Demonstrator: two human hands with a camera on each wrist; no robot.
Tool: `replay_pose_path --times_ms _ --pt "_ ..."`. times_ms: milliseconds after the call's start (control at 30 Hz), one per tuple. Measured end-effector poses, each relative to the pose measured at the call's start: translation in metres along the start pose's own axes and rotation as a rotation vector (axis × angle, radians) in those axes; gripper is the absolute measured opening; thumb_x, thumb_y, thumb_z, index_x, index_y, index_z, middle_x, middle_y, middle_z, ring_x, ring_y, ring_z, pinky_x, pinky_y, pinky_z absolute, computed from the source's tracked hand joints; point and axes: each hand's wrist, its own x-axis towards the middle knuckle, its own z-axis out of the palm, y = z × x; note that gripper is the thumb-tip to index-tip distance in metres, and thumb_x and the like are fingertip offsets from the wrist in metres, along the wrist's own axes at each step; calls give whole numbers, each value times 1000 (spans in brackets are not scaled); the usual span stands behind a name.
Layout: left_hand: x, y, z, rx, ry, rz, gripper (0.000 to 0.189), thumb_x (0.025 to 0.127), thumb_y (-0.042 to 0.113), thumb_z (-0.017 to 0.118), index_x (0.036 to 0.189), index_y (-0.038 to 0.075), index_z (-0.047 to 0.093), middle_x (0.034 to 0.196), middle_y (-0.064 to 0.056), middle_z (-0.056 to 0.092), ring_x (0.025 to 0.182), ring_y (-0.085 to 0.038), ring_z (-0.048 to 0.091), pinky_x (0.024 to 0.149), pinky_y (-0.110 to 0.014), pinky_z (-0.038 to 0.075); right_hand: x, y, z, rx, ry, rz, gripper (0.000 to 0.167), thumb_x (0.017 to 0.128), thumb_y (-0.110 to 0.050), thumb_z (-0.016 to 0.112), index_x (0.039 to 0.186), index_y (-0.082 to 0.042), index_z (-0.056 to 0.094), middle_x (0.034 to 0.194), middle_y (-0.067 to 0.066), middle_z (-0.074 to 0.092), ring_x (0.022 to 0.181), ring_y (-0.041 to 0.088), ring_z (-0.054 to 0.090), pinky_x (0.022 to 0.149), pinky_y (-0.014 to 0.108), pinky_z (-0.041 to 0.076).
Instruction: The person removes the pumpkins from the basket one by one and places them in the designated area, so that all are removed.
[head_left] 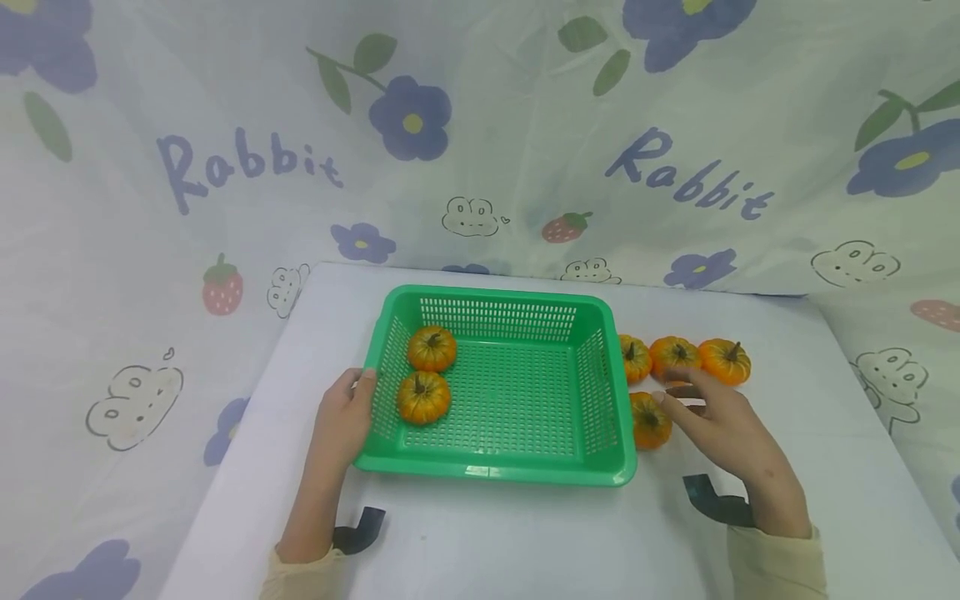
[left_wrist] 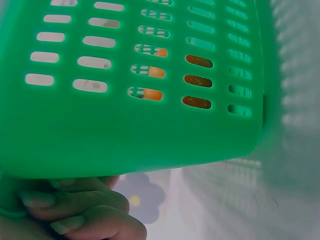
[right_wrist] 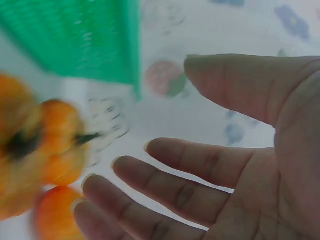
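Observation:
A green plastic basket [head_left: 491, 473] with slotted walls sits in front of me. Two small orange pumpkins [head_left: 432, 348] lie inside, along its left wall. My left hand [head_left: 347, 417] grips the basket's left rim; in the left wrist view its curled fingers [left_wrist: 95, 207] show under the rim. Over several more pumpkins [head_left: 651, 421] to the right of the basket hovers my right hand [head_left: 723, 421], nearest the front one. In the right wrist view the fingers [right_wrist: 180, 192] are spread, the thumb apart from them, and the palm holds nothing.
The white-covered table [head_left: 480, 542] holds the basket and the loose pumpkins. A back row of pumpkins [head_left: 724, 362] stands close to the basket's right wall. Behind hangs a patterned cloth [head_left: 510, 167] with flowers and rabbits. A dark curved piece [head_left: 716, 502] sits at each wrist.

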Motion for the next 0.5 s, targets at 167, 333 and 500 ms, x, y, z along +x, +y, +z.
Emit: replay_pose_path --times_ms 167,333,500 --pt "1 0 0 -3 -3 -3 64 111 55 32 143 3 53 114 -20 70 87 -26 66 69 -34 53 -1 -41 -10 -64 -9 -88 62 105 -42 65 152 -5 48 142 19 60 120 45 62 92 65 52" --pt "2 0 -1 3 3 3 65 111 56 32 143 5 53 114 -19 70 87 -27 66 70 -35 54 6 -76 -14 -158 -55 -203 66 102 -46 68 155 -12 47 148 12 56 127 37 58 97 63 50" --pt "2 -1 0 -2 -5 -6 64 111 56 32 143 5 54 116 -19 69 90 -27 65 73 -36 52 20 -102 -2 -293 -151 -370 71 97 -44 75 153 -9 49 151 11 53 130 32 58 102 54 50"
